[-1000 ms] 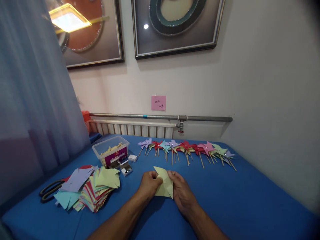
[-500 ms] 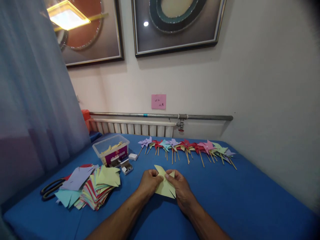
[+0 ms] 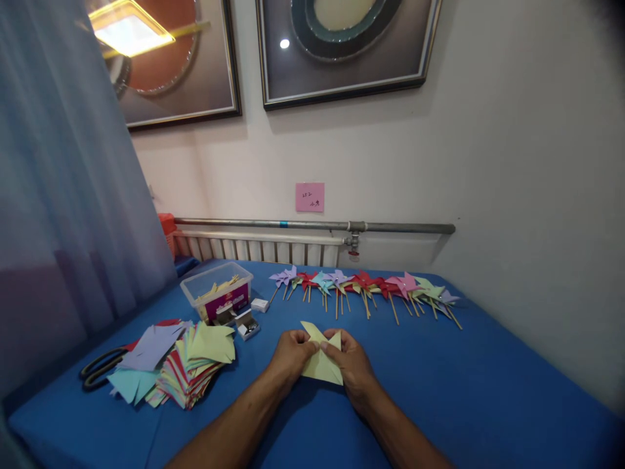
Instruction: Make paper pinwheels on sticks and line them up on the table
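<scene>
A pale yellow-green sheet of slit paper (image 3: 322, 370) is held between both hands above the blue cloth. My left hand (image 3: 293, 355) pinches its left side, thumb on top near the middle. My right hand (image 3: 352, 361) grips the right side, its thumb pressing a bent-over corner toward the centre. The fingers under the sheet are mostly hidden. Left of the hands lies a stack of cut paper sheets (image 3: 195, 371) in several colours, with lilac and turquoise sheets beside it.
Finished paper pinwheels (image 3: 364, 281) on sticks lie in a row along the back. A clear plastic tub (image 3: 217, 293) of sticks stands at the left, with an opened small box (image 3: 247, 324) and a closed white box (image 3: 260, 305) near it. Scissors (image 3: 102, 368) lie far left.
My right thumb has moved slightly left, drawing the folded corner nearer the sheet's centre. The slit at the lower right looks narrower. My left hand stays nearly in place.
</scene>
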The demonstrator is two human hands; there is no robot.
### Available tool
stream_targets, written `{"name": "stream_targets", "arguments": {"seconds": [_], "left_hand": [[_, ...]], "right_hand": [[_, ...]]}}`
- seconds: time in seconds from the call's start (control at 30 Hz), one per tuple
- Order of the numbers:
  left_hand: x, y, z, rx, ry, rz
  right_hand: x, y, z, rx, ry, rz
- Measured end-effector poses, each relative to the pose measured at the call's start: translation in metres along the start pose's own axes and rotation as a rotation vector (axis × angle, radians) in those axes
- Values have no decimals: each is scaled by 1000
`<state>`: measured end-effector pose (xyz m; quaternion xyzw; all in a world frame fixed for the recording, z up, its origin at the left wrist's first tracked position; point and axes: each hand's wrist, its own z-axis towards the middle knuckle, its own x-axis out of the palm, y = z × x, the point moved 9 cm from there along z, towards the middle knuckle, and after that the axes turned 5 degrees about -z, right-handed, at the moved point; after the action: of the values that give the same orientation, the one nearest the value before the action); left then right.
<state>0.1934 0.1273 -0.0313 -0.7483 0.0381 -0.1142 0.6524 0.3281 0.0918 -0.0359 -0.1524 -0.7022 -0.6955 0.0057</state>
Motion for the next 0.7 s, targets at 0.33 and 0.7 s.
{"name": "stream_targets", "arguments": {"seconds": [0.33, 0.7], "left_hand": [[1, 0, 1, 9, 2, -42], [-3, 1, 1, 26, -80, -86]], "right_hand": [[-14, 2, 8, -70, -101, -62], [-19, 1, 9, -137, -158, -201]]}}
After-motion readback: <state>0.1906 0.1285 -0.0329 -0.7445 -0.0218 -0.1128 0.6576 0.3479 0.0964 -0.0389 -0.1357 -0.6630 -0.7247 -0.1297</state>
